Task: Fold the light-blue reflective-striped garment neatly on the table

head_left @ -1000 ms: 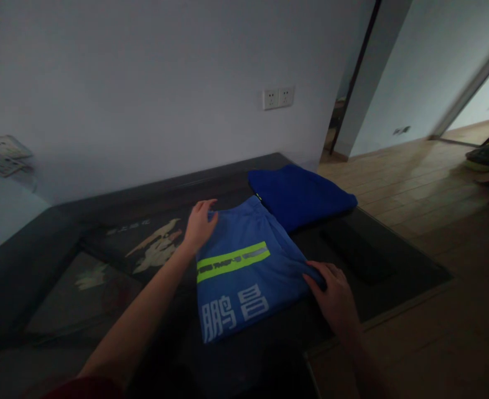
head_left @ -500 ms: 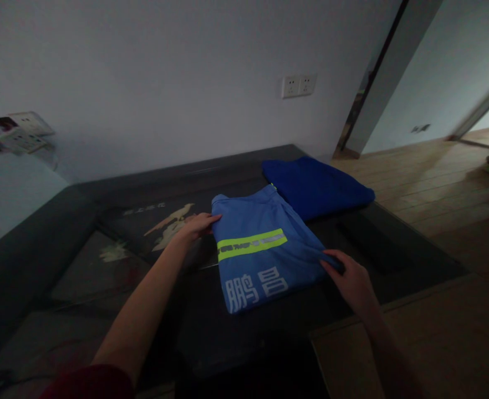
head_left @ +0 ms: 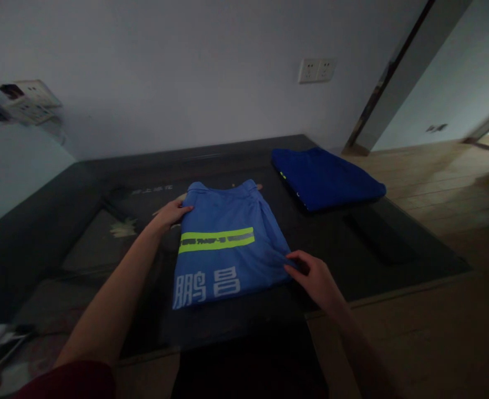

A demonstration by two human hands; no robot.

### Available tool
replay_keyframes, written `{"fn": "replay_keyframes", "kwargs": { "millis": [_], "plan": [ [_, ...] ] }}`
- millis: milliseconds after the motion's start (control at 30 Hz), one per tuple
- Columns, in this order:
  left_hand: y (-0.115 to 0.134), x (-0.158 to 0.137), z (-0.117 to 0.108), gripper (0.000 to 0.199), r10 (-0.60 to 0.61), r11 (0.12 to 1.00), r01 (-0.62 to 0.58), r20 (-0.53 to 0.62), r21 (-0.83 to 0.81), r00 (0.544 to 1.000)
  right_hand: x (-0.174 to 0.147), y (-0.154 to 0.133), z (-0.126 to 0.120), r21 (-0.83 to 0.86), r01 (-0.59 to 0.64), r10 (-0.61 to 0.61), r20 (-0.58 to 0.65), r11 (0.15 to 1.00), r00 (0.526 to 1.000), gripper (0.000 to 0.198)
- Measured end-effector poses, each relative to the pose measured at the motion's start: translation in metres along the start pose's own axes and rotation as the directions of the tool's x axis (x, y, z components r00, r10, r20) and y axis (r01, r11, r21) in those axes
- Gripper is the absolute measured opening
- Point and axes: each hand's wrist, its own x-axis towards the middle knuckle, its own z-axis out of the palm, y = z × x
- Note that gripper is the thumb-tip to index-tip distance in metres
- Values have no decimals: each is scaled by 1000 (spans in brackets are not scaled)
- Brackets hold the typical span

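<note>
Fingers (head_left: 298, 255) of my right hand (head_left: 316, 278) pinch the near right corner of a folded light-blue cloth garment (head_left: 223, 213) on the dark table (head_left: 236, 158). A yellow-green band (head_left: 217, 240) crosses it above white characters (head_left: 227, 281). Dark surface separates it from a folded royal-blue cloth (head_left: 327, 178). My left hand (head_left: 167, 215) touches its left edge; how closed, I can't tell.

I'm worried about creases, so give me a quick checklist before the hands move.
1. Left hand touching the left edge of the light blue garment: ok.
2. Right hand pinching its lower right corner: ok.
3. Yellow-green stripe and white characters facing up: ok.
4. Right side smooth: not ok, wrinkles show.
5. Dark blue cloth apart from it: ok.
6. Underside smooth: cannot tell, hidden.
</note>
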Motion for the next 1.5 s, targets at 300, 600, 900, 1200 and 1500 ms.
{"fn": "replay_keyframes", "kwargs": {
  "millis": [300,600,900,1200,1500],
  "plan": [
    [5,-99,-25,50,447,785,-323,-121,528,887,-8,-9,0,-90,-36,16,-208,995,978,35],
    [-98,-228,17,92,468,815,-372,-127,444,874,-10,-11,13,-272,-94,82,-56,958,995,30],
    [-88,-224,43,64,448,843,-320,-234,434,863,-9,-7,25,-300,-103,65,-134,948,989,35],
    [-99,-232,18,52,577,730,-397,-190,556,795,-13,2,26,-205,-67,35,-157,976,987,27],
    [-114,-234,12,67,604,565,-463,41,683,796,-26,4,24,-219,-54,56,0,974,998,30]
  ]
}}
